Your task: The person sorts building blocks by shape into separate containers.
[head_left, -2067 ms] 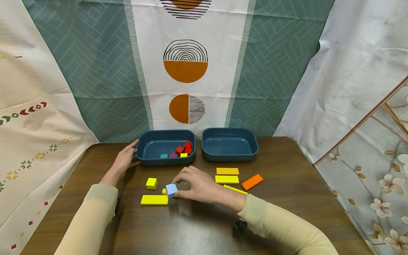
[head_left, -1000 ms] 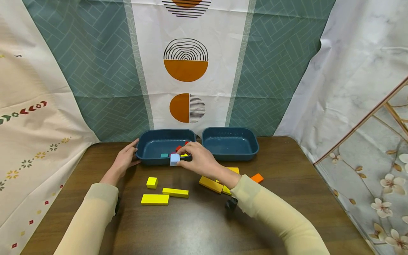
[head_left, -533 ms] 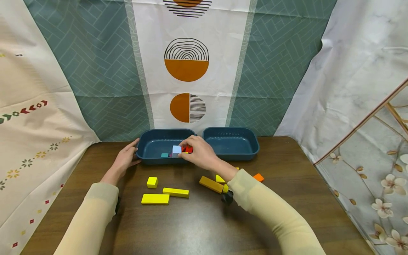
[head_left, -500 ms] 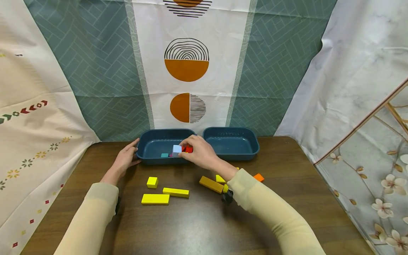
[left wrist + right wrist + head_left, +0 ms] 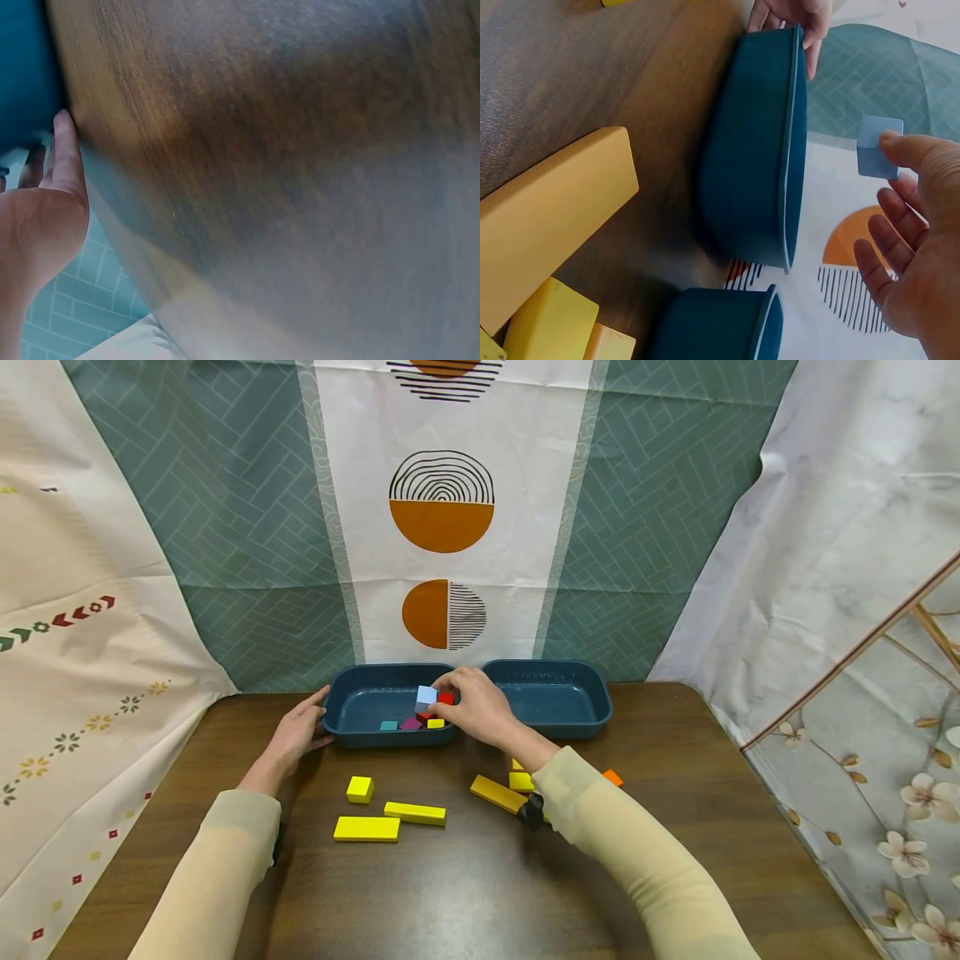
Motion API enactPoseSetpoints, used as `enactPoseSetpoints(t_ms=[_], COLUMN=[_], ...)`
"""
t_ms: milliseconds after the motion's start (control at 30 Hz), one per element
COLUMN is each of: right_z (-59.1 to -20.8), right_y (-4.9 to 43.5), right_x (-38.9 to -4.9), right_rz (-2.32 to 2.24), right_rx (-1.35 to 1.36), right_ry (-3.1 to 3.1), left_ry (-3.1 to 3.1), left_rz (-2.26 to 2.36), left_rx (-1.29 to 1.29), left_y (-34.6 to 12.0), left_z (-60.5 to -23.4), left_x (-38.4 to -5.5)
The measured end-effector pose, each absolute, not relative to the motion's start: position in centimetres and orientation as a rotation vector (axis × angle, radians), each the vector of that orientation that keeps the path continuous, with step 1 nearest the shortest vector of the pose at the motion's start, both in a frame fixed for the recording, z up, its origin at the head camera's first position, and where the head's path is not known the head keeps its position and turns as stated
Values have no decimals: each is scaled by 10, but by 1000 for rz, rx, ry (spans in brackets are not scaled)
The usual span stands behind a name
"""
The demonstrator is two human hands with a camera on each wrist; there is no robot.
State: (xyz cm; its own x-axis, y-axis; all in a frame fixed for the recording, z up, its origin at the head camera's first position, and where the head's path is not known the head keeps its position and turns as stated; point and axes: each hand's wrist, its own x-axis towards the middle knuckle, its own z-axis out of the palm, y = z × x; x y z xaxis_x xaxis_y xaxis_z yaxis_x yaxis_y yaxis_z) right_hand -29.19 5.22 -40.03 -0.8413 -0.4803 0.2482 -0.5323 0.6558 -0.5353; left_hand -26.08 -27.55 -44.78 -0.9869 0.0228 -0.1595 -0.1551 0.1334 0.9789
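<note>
Between thumb and fingertips my right hand pinches a light blue cube, held above the right part of the left blue tray. The right wrist view shows the blue cube up off the tray, with the thumb across its face. Inside that tray lie red cubes, a yellow cube, a purple block and a teal block. My left hand rests against the tray's left end, fingers extended along its wall. In the left wrist view, the left hand touches the tray's side.
A second blue tray stands just to the right. On the wooden table lie a yellow cube, a flat yellow block, a yellow bar, an amber block and an orange block. A curtain hangs behind.
My right hand has carried the blue cube from above the yellow blocks on the table up and away to over the left tray, drifting slightly right lately. The left hand stays put.
</note>
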Motion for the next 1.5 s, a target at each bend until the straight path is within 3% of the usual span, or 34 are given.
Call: enactPoseSetpoints(t_ms=[833,1067,1500], right_z=[-411,-414,-414], right_y=[40,34,34], right_x=[-309,-310,-307], right_rz=[781,777,832], right_rx=[773,756,778], right_ry=[-2837,-2845,-2832], left_ry=[2266,2342,2344], left_rz=[1967,1922,1923], left_rx=[-135,-122,-125], left_y=[-274,-287,-287], left_z=[-447,-475,-474], left_x=[-260,-276,-276])
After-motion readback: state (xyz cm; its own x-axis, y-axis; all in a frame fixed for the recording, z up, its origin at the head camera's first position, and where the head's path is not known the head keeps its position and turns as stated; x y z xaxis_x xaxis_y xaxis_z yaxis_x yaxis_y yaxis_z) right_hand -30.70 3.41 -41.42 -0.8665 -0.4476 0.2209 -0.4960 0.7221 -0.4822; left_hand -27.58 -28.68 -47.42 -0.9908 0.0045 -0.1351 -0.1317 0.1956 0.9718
